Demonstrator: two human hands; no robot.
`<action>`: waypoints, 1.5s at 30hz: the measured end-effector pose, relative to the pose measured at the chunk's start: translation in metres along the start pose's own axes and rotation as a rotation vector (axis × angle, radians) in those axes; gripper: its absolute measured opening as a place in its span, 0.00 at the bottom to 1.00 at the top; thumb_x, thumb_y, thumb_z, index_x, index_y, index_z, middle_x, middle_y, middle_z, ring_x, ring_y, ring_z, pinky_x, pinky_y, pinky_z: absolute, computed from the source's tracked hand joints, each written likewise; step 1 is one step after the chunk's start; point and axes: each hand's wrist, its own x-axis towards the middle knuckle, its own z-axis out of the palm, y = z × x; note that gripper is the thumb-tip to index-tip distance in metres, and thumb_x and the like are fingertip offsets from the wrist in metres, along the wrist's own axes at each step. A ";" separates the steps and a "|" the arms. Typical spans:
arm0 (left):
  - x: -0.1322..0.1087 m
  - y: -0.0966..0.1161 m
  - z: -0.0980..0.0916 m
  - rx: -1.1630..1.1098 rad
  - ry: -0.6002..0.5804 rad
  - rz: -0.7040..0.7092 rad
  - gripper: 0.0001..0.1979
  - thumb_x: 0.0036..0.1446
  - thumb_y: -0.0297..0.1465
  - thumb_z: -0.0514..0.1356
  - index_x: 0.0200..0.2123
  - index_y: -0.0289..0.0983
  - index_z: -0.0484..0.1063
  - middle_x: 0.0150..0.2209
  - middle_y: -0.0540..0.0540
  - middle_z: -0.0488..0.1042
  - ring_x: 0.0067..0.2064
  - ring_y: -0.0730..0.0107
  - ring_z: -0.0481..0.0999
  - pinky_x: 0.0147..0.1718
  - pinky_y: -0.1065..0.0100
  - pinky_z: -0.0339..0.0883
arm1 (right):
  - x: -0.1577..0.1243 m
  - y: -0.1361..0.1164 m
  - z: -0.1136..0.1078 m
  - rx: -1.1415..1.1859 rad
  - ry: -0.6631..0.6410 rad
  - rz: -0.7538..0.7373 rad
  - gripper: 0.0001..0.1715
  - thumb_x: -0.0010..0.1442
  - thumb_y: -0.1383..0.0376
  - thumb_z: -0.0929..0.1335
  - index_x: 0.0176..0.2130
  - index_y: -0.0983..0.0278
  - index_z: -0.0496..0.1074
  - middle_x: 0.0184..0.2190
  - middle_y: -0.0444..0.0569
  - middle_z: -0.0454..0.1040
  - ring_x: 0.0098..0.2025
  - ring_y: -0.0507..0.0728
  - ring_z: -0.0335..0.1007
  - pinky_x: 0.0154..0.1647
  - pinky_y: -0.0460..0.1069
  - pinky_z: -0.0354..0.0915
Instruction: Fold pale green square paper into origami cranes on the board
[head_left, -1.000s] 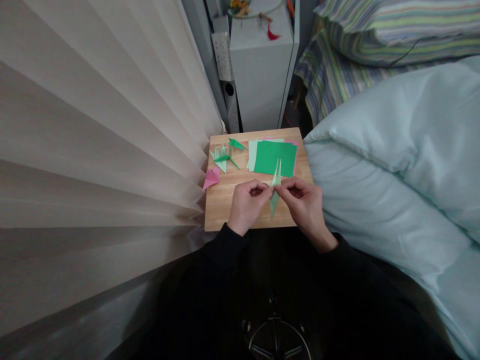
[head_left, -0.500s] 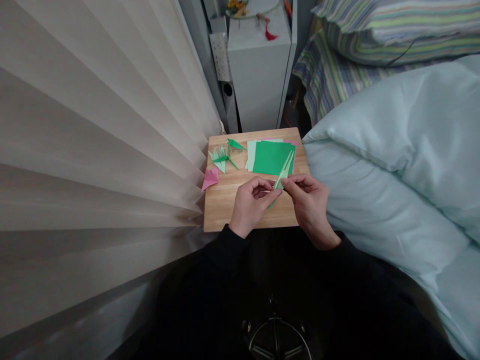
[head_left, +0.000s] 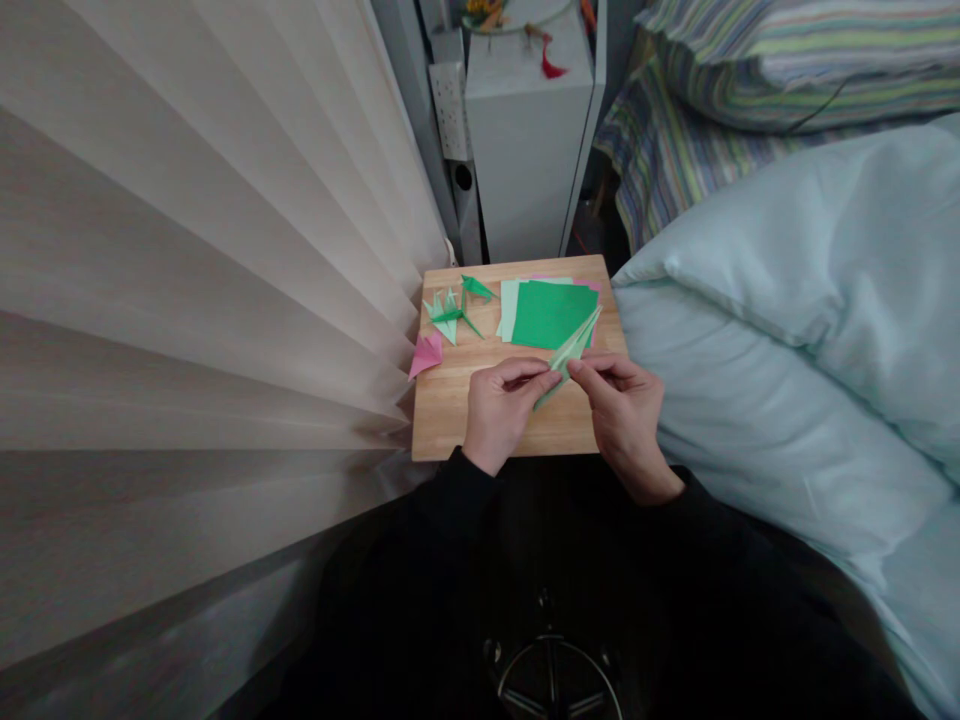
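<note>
The folded paper (head_left: 573, 347) near the middle of the frame is thin, matt and sharply creased. Just above it, the flat sheets (head_left: 550, 310) are smooth, matt paper. The counter (head_left: 457, 420) is smooth, grained wood with a faint sheen. At left the curtain (head_left: 225, 260) is matt, pleated cloth; at right the quilt (head_left: 757, 350) is smooth cloth, softly lustrous. The chair base (head_left: 553, 680), bottom centre, looks like shiny metal.

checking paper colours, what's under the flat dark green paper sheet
Under the flat dark green paper sheet, pale green paper shows at the left and pink paper at the far right corner. The covered middle and sheet count cannot be seen.
</note>
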 end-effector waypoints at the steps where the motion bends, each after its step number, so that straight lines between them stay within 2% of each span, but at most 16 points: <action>1: 0.000 -0.001 0.001 -0.024 0.011 0.001 0.08 0.50 0.34 0.74 0.32 0.38 0.82 0.34 0.47 0.82 0.37 0.67 0.80 0.42 0.62 0.75 | 0.000 0.000 0.000 0.006 0.002 0.003 0.09 0.51 0.60 0.79 0.27 0.59 0.78 0.31 0.45 0.80 0.37 0.56 0.76 0.47 0.56 0.72; 6: 0.003 -0.001 0.003 -0.117 0.045 -0.020 0.14 0.45 0.32 0.76 0.34 0.38 0.77 0.33 0.49 0.80 0.36 0.70 0.80 0.42 0.65 0.75 | 0.001 0.001 -0.001 -0.007 -0.011 0.023 0.12 0.51 0.58 0.79 0.30 0.59 0.76 0.31 0.45 0.78 0.36 0.55 0.75 0.44 0.55 0.73; 9: 0.003 0.001 0.003 -0.090 0.027 -0.063 0.12 0.47 0.33 0.74 0.33 0.37 0.76 0.33 0.49 0.80 0.36 0.71 0.79 0.41 0.66 0.74 | 0.001 0.001 -0.001 -0.031 -0.009 0.010 0.17 0.50 0.57 0.80 0.34 0.59 0.73 0.33 0.44 0.78 0.36 0.55 0.76 0.43 0.54 0.73; 12: 0.003 0.004 0.001 -0.045 0.008 -0.070 0.09 0.49 0.30 0.72 0.34 0.37 0.77 0.32 0.49 0.80 0.35 0.71 0.78 0.39 0.67 0.73 | 0.000 -0.001 0.000 -0.048 -0.028 0.018 0.19 0.50 0.56 0.80 0.34 0.59 0.72 0.31 0.44 0.77 0.35 0.54 0.76 0.41 0.52 0.74; 18: 0.004 0.004 -0.005 0.032 -0.073 -0.033 0.06 0.53 0.31 0.70 0.34 0.36 0.78 0.34 0.48 0.79 0.34 0.71 0.76 0.37 0.68 0.69 | 0.006 -0.011 -0.005 -0.043 -0.220 0.121 0.23 0.48 0.56 0.82 0.37 0.59 0.73 0.27 0.41 0.78 0.30 0.53 0.75 0.37 0.50 0.73; 27: 0.007 -0.002 -0.009 0.079 -0.127 -0.063 0.12 0.54 0.38 0.71 0.28 0.37 0.77 0.27 0.51 0.75 0.28 0.73 0.70 0.31 0.69 0.63 | 0.016 -0.011 -0.014 -0.105 -0.418 0.172 0.23 0.48 0.54 0.82 0.36 0.61 0.75 0.29 0.44 0.80 0.32 0.54 0.77 0.35 0.50 0.73; 31: 0.004 0.004 -0.009 -0.055 -0.164 -0.206 0.14 0.51 0.41 0.73 0.30 0.37 0.79 0.26 0.51 0.75 0.27 0.74 0.68 0.28 0.69 0.61 | 0.019 -0.017 -0.016 -0.078 -0.521 0.221 0.22 0.47 0.55 0.82 0.35 0.61 0.75 0.29 0.43 0.79 0.32 0.53 0.76 0.35 0.49 0.72; 36: 0.003 0.012 -0.011 -0.310 -0.247 -0.442 0.15 0.44 0.39 0.77 0.28 0.37 0.78 0.26 0.50 0.76 0.29 0.72 0.74 0.32 0.68 0.69 | 0.019 -0.025 -0.015 0.017 -0.541 0.297 0.22 0.52 0.50 0.79 0.35 0.61 0.74 0.28 0.41 0.76 0.28 0.51 0.73 0.32 0.49 0.73; 41: 0.004 0.007 -0.015 -0.323 -0.231 -0.546 0.15 0.44 0.38 0.77 0.28 0.36 0.79 0.26 0.49 0.76 0.26 0.73 0.73 0.27 0.69 0.67 | 0.017 -0.028 -0.013 0.012 -0.541 0.282 0.20 0.50 0.55 0.80 0.32 0.61 0.71 0.24 0.39 0.72 0.25 0.50 0.70 0.25 0.47 0.70; 45: 0.004 0.009 -0.014 -0.335 -0.243 -0.617 0.16 0.40 0.36 0.79 0.26 0.35 0.79 0.24 0.49 0.75 0.24 0.76 0.70 0.24 0.73 0.62 | 0.014 -0.030 -0.012 -0.050 -0.497 0.275 0.17 0.52 0.58 0.77 0.28 0.62 0.69 0.21 0.40 0.71 0.22 0.49 0.66 0.21 0.46 0.66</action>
